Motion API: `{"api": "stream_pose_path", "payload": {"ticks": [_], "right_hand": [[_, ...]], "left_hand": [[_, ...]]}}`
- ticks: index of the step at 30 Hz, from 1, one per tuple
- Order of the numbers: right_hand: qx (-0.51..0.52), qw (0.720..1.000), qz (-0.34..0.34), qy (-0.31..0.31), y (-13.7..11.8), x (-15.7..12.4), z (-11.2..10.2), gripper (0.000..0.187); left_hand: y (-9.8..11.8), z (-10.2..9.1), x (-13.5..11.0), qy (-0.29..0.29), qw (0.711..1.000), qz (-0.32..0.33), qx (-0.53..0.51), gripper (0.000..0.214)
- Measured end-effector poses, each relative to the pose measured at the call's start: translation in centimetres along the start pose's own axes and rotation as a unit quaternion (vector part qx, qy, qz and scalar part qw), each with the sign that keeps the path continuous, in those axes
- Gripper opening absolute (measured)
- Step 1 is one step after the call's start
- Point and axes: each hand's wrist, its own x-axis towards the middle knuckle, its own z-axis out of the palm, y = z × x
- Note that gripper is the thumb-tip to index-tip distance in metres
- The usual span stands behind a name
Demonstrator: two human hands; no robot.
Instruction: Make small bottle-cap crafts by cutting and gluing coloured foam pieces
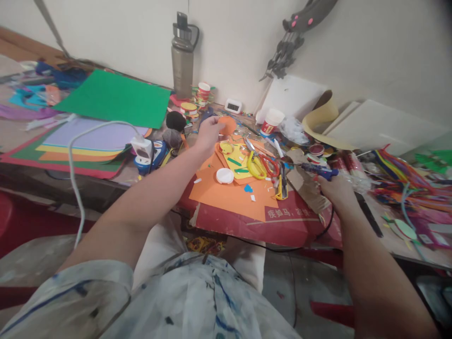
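Observation:
My left hand point(209, 135) pinches an orange paper disc point(228, 125) by its left edge, raised over the far side of the work area. At the right, my right hand point(335, 189) is closed around a blue glue gun point(319, 171), its nozzle pointing left over a piece of brown cardboard point(306, 188). Below the disc, a white round lid point(225, 176) rests on an orange sheet point(226, 197). Yellow-handled scissors point(256, 165) and red-handled scissors point(270, 165) lie among paper scraps. Yellow-handled pliers point(281, 183) are near the cardboard.
A tall grey bottle point(182, 61) stands against the wall. Stacked coloured sheets point(92, 134) and a green sheet point(116, 99) cover the left side. A white cable point(72, 155) runs to a plug point(143, 147). A paper cup point(271, 122) and colourful pipe cleaners point(402, 174) are rightward.

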Motion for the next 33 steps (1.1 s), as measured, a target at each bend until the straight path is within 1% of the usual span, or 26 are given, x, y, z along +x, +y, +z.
{"api": "stream_pose_path", "payload": {"ticks": [2,3,4,5,6,7,8,9,11,13,14,16,19,24,29,33], "right_hand": [[-0.076,0.995,0.064,0.024,-0.7,-0.3,0.0,0.051],[-0.098,0.992,0.068,0.036,-1.5,-0.4,-0.1,0.049],[-0.111,0.991,0.050,0.053,-2.8,-0.4,-0.1,0.042],[-0.116,0.991,0.015,0.060,-4.4,-0.4,-0.1,0.030],[-0.098,0.994,-0.028,0.051,-6.3,-0.4,0.1,0.021],[-0.064,0.996,-0.057,0.039,-8.6,-0.4,0.4,0.017],[-0.021,0.996,-0.084,0.009,-11.0,-0.4,0.9,0.017],[0.024,0.993,-0.109,-0.034,-13.6,-0.5,1.6,0.016],[0.084,0.979,-0.137,-0.125,-18.4,-0.5,3.3,0.016],[0.067,0.968,-0.168,-0.172,-22.3,-0.4,4.9,0.012],[0.044,0.967,-0.170,-0.185,-23.8,-0.3,5.6,0.009],[-0.012,0.962,-0.164,-0.218,-25.8,0.2,6.6,0.008],[-0.060,0.953,-0.146,-0.258,-26.8,1.0,7.0,0.008],[-0.053,0.944,-0.152,-0.287,-26.7,1.7,6.9,0.016],[-0.027,0.947,-0.162,-0.276,-26.1,1.2,7.4,0.010],[0.058,0.959,-0.144,-0.238,-25.3,0.8,7.9,0.011]], "left_hand": [[-0.1,-0.1,0.1,0.002,1.000,0.003,-0.005,0.017],[-0.1,-0.2,0.2,0.000,1.000,0.005,-0.006,0.017],[-0.2,-0.2,0.2,-0.002,1.000,0.008,-0.006,0.018],[-0.3,-0.2,0.2,-0.003,1.000,0.010,-0.005,0.018],[-0.3,-0.3,0.2,-0.004,1.000,0.011,-0.003,0.019],[-0.4,-0.3,0.3,-0.005,1.000,0.012,0.001,0.018],[-0.5,-0.3,0.3,-0.007,1.000,0.011,0.004,0.017],[-0.5,-0.3,0.4,-0.008,1.000,0.010,0.008,0.016],[-0.6,-0.3,0.5,-0.012,1.000,0.006,0.014,0.015],[-0.5,-0.4,0.5,-0.013,1.000,0.002,0.018,0.014],[-0.5,-0.4,0.5,-0.012,1.000,0.001,0.018,0.013],[-0.2,-0.4,0.4,-0.010,1.000,-0.002,0.018,0.013],[0.2,-0.3,0.1,-0.010,1.000,-0.008,0.017,0.013],[0.0,0.0,-0.1,-0.037,0.999,-0.006,0.023,0.013],[-0.2,-0.2,-0.1,-0.034,0.999,0.003,0.039,0.011],[-0.1,-0.5,0.0,-0.028,0.999,0.014,0.031,0.008]]}}
